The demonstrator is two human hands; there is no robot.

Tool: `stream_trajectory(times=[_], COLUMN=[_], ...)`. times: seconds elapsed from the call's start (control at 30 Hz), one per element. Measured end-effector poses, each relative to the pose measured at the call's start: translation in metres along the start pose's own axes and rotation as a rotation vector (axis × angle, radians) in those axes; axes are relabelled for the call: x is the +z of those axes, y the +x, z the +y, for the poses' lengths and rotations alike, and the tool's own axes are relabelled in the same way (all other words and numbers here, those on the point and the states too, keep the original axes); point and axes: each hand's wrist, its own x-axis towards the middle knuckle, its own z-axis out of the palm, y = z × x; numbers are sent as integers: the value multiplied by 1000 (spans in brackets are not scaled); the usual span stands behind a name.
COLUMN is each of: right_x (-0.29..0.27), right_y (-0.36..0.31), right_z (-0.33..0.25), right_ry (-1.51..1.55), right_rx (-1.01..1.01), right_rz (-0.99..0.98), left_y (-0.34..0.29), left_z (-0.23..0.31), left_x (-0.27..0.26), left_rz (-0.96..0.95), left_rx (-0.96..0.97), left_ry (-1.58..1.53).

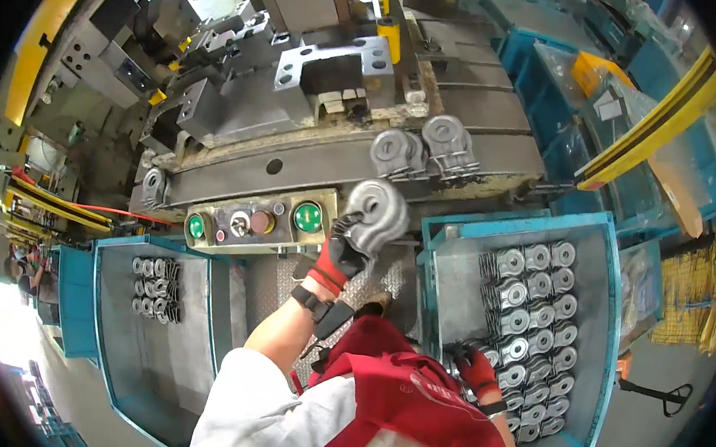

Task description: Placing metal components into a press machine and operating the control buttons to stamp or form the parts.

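My left hand (342,254), in a red and black glove, is closed on a shiny stamped metal part (383,223) with a round end and a central hole. It holds this part up in front of the press, just right of the control box (268,221). My right hand (476,370), gloved alike, is down in the right blue bin (527,222), at the near left side of rows of similar metal parts (540,341). Its dark fingertips blend into the parts, so their grip is not clear.
Ahead stands the press bed with a die (336,66). More stamped parts (447,138) stand in stacks on its front ledge. On the left, another blue bin (107,322) holds a small group of parts. A yellow guard bar (655,128) slants at the right.
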Motion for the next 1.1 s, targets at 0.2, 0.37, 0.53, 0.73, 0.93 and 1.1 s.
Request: stream_trajectory(times=[0.2, 0.37, 0.53, 0.73, 0.93, 1.1], right_x=[19, 38, 49, 58, 68, 94], right_y=[10, 5, 1, 9, 6, -7], right_z=[-17, -11, -9, -32, -50, -54], right_ry=[55, 45, 102, 39, 94, 258], right_rx=[-41, -36, 44, -2, 243, 431], right_rz=[90, 219, 90, 308, 263, 80], left_y=[59, 132, 165, 129, 76, 75], left_z=[59, 76, 69, 109, 64, -12], left_x=[-12, -29, -37, -34, 26, 26], left_rz=[-99, 124, 137, -624, 270, 196], left_rx=[206, 270, 197, -546, -329, -835], left_ry=[-124, -49, 101, 291, 414, 611])
